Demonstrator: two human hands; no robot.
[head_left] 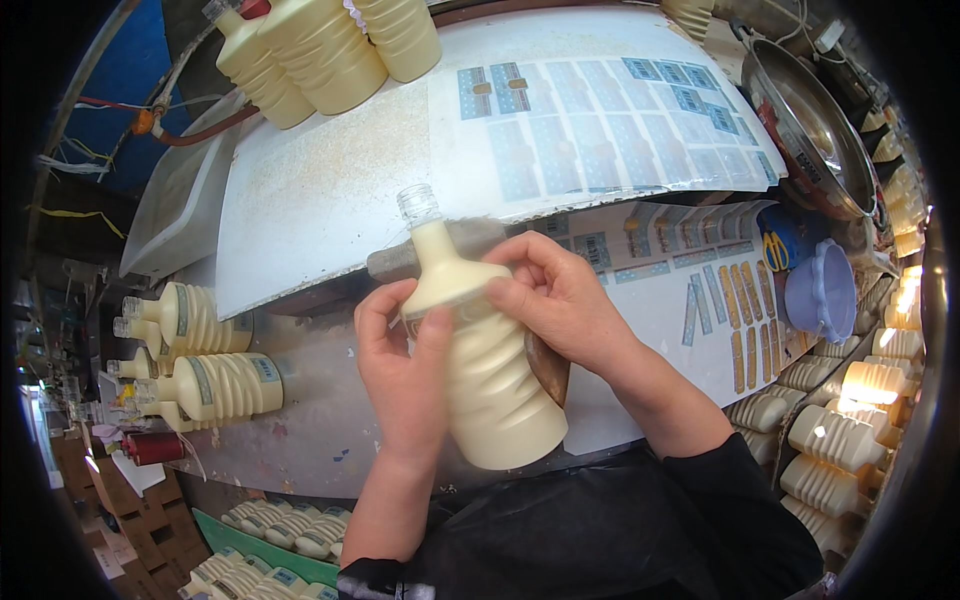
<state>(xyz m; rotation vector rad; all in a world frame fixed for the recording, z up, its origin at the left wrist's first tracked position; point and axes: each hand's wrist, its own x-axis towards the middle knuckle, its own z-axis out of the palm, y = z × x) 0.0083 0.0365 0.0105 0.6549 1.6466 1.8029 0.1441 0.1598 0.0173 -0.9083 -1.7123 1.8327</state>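
both hands grasp one uncapped cream ribbed bottle [480, 350] above the surface [330, 190]. left hand [400, 375] wraps its body, right hand [560, 300] pinches its shoulder. sticker sheets [610, 120] lie beyond.

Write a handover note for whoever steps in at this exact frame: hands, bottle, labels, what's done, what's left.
Left hand: grip around the cream bottle at its shoulder.
Right hand: fingertips pressing on the bottle's neck band area.
Bottle: uncapped, tilted, held above the table.
Label sheets lie ahead; gold strips at right.
Done: labelled bottles lie at left.
Left: plain bottles at right look unlabelled; whether the held bottle's label is on cannot be told.
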